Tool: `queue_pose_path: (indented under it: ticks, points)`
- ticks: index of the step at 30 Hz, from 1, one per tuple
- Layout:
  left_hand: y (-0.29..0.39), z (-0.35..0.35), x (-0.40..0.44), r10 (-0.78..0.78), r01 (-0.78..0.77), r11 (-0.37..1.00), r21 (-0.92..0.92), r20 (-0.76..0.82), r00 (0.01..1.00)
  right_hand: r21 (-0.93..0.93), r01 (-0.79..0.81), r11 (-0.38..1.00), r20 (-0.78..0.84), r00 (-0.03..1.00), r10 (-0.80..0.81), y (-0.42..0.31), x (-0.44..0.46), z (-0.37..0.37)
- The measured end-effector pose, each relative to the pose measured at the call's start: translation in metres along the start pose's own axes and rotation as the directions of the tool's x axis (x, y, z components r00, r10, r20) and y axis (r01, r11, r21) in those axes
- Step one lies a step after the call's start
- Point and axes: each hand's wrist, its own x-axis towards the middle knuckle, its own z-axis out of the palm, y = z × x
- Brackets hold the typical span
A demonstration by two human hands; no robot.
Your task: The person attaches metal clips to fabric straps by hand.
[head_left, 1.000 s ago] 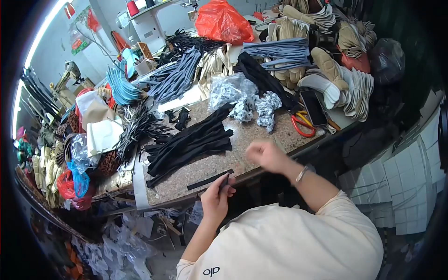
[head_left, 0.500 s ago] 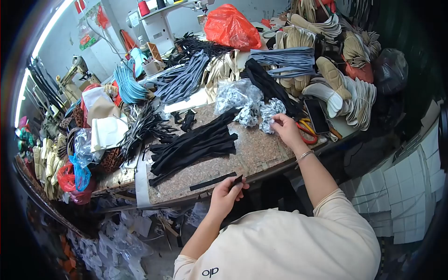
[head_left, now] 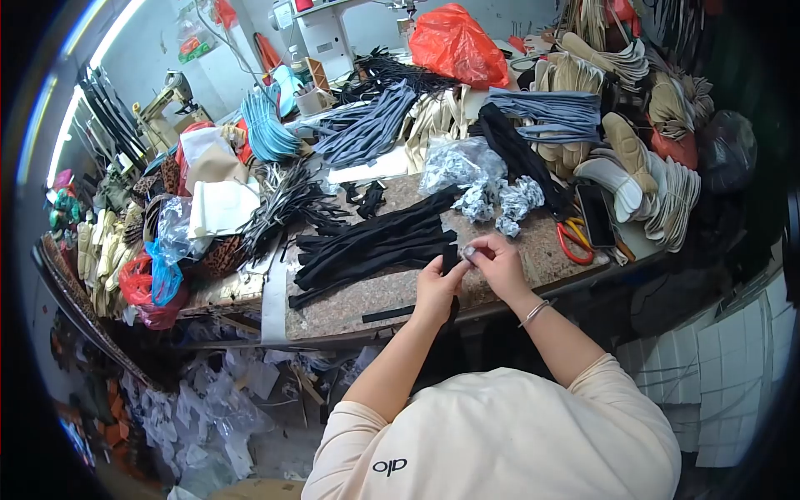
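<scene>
My left hand (head_left: 437, 290) pinches a black fabric strip (head_left: 451, 256), whose end stands up above the fingers. Close against it, my right hand (head_left: 498, 268) has its thumb and fingertips pressed together on something small that I cannot make out. Both hands are over the front edge of the stone-topped table (head_left: 337, 315). A stack of black strips (head_left: 375, 250) lies just beyond the left hand, and a single black strip (head_left: 387, 315) lies near the edge. Past the right hand sits a heap of small silvery pieces (head_left: 518, 200), beside a clear plastic bag (head_left: 458, 162).
Red-handled scissors (head_left: 573, 246) and a phone (head_left: 594, 215) lie to the right. Bundled insoles (head_left: 667, 200) crowd the right side. Behind are blue-grey strips (head_left: 371, 129), a red plastic bag (head_left: 460, 46) and a sewing machine (head_left: 325, 37). Grey strips (head_left: 292, 196) lie left.
My right hand has left the silvery heap and come back to the left hand. The left hand has risen with its black strip to meet it. The view has shifted slightly.
</scene>
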Motion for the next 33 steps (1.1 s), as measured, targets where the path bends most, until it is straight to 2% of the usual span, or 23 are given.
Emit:
queue_pose_path:
  ticks: [2, 4, 5, 9, 10, 14, 15, 17, 19, 20, 22, 24, 25, 27, 29, 30, 33]
  points:
    - [-0.004, 0.000, -0.003, 0.032, -0.032, 0.999, -0.001, -0.049, 0.998, -0.244, 0.161, 0.956, -0.006, 0.986, -0.168, -0.001, -0.005, 0.003]
    - [-0.005, 0.000, -0.004, 0.064, -0.064, 0.998, 0.004, -0.092, 0.994, -0.471, 0.303, 0.829, 0.023, 0.943, -0.332, -0.002, -0.009, 0.006]
    - [-0.003, 0.002, -0.005, 0.063, -0.063, 0.998, 0.005, -0.091, 0.994, -0.470, 0.302, 0.829, 0.021, 0.943, -0.331, -0.003, -0.013, 0.009]
    - [0.010, 0.008, -0.016, 0.254, -0.220, 0.941, 0.258, -0.104, 0.962, -0.390, 0.376, 0.840, -0.079, 0.896, -0.437, -0.007, -0.023, 0.020]
    - [0.010, 0.008, -0.016, 0.253, -0.220, 0.940, 0.261, -0.101, 0.962, -0.390, 0.375, 0.841, -0.083, 0.895, -0.438, -0.007, -0.023, 0.022]
    - [0.004, 0.008, -0.015, 0.362, -0.320, 0.868, 0.380, -0.044, 0.931, -0.031, 0.202, 0.979, -0.252, 0.946, -0.203, -0.005, -0.026, 0.027]
    - [0.005, 0.009, -0.014, 0.362, -0.320, 0.868, 0.380, -0.040, 0.931, -0.032, 0.203, 0.979, -0.256, 0.945, -0.204, -0.006, -0.027, 0.026]
    - [0.007, 0.007, -0.014, 0.396, -0.343, 0.826, 0.447, -0.028, 0.918, -0.243, 0.387, 0.889, -0.168, 0.886, -0.432, -0.012, -0.030, 0.023]
    - [0.010, 0.006, -0.015, 0.431, -0.363, 0.779, 0.511, -0.017, 0.902, -0.420, 0.549, 0.722, -0.031, 0.787, -0.616, -0.018, -0.033, 0.021]
    - [0.011, 0.007, -0.016, 0.430, -0.363, 0.780, 0.510, -0.017, 0.902, -0.421, 0.549, 0.722, -0.030, 0.787, -0.616, -0.019, -0.034, 0.019]
    - [0.013, 0.009, -0.019, 0.337, -0.310, 0.906, 0.289, -0.046, 0.940, -0.364, 0.551, 0.751, -0.017, 0.802, -0.597, -0.020, -0.039, 0.016]
    - [0.016, 0.009, -0.021, 0.238, -0.235, 0.970, 0.055, -0.048, 0.970, -0.303, 0.550, 0.778, -0.005, 0.816, -0.579, -0.022, -0.043, 0.016]
    - [0.019, 0.006, -0.021, 0.239, -0.236, 0.970, 0.057, -0.049, 0.970, -0.301, 0.551, 0.778, -0.006, 0.815, -0.579, -0.027, -0.045, 0.017]
    - [0.030, -0.003, -0.017, 0.203, -0.215, 0.975, -0.065, -0.152, 0.967, -0.265, 0.610, 0.747, 0.216, 0.792, -0.571, -0.043, -0.054, 0.018]
    - [0.037, -0.009, -0.015, 0.152, -0.201, 0.962, -0.187, -0.247, 0.957, -0.217, 0.660, 0.719, 0.425, 0.727, -0.539, -0.053, -0.059, 0.018]
    - [0.039, -0.008, -0.016, 0.150, -0.197, 0.963, -0.183, -0.243, 0.958, -0.218, 0.659, 0.720, 0.419, 0.729, -0.541, -0.052, -0.056, 0.017]
    - [0.044, 0.001, -0.033, 0.168, -0.185, 0.977, -0.103, -0.155, 0.974, -0.258, 0.501, 0.826, 0.268, 0.859, -0.437, -0.048, -0.039, 0.007]
